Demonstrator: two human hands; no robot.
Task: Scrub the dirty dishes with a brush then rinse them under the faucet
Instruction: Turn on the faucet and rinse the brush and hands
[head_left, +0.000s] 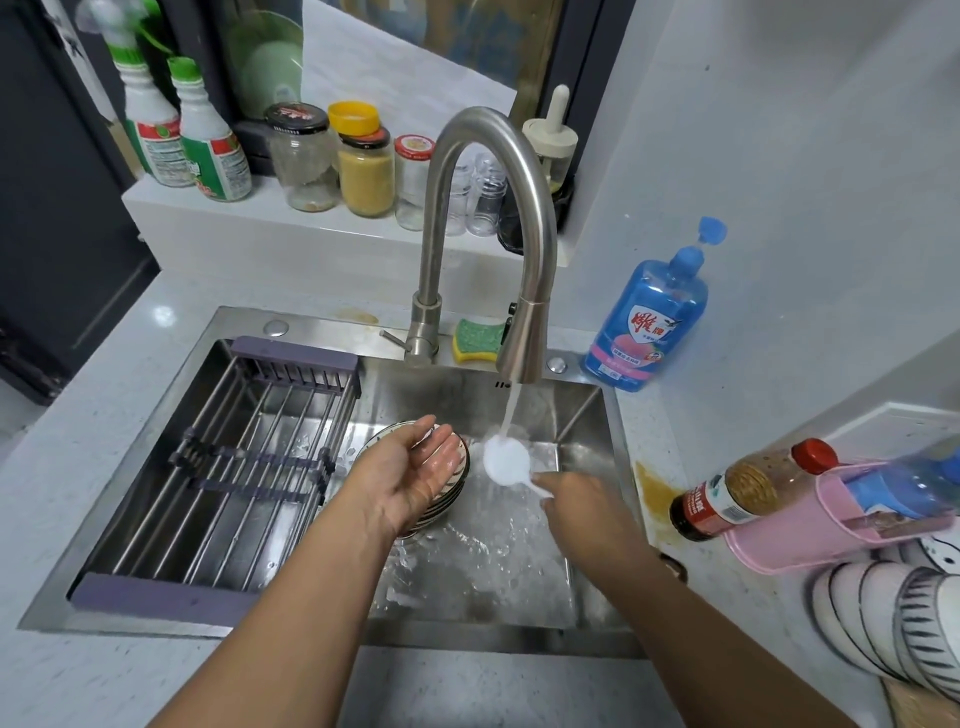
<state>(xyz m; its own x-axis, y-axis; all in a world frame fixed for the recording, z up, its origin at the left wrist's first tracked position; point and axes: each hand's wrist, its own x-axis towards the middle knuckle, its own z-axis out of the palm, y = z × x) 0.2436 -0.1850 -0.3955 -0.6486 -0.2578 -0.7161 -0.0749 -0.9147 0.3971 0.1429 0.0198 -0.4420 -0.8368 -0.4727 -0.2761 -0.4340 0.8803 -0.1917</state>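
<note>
Water runs from the steel faucet (522, 332) onto the bowl of a white spoon (506, 460). My right hand (587, 512) pinches the spoon's handle and holds it over the sink (582, 415). My left hand (415, 470) hovers palm up, wet, fingers relaxed and holding nothing, just left of the stream. Beneath it a stack of patterned bowls (441, 504) sits in the sink, partly hidden by the hand. No brush is in view.
A purple-ended drying rack (234, 467) spans the sink's left half. A green-yellow sponge (478, 340) lies behind the faucet. Blue dish soap (649, 322) stands at the right. A sauce bottle (743, 488), pink holder (831, 514) and stacked bowls (893, 623) crowd the right counter. Jars line the back ledge.
</note>
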